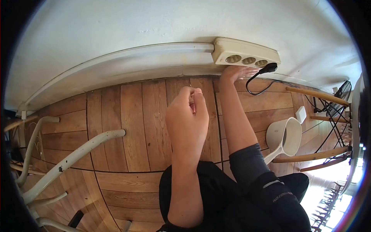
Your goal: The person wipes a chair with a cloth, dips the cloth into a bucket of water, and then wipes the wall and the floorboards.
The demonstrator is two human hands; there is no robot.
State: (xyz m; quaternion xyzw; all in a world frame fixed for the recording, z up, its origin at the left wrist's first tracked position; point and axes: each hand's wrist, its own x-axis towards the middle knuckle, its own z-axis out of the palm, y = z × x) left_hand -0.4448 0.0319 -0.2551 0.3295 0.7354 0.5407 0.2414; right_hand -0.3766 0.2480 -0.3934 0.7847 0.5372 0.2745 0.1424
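A cream power strip (247,50) with several sockets is mounted low on the wall. A black plug (269,68) sits at its right end, its cord looping down toward the floor. My right hand (238,72) reaches to the wall just beneath the strip, with its fingers stretched out sideways and partly hidden under the strip's lower edge. Further back over the wooden floor, my left hand (188,104) is closed, thumb pressed against the curled index finger. Whatever it holds, if anything, is hidden inside the fingers.
A white dipper (276,135) lies on the floor at right, beside a small white block (301,114). Wooden chair legs (317,96) and a fan (342,96) stand beyond. White metal chair legs (73,158) reach in from the left. A cable channel (135,50) runs along the wall.
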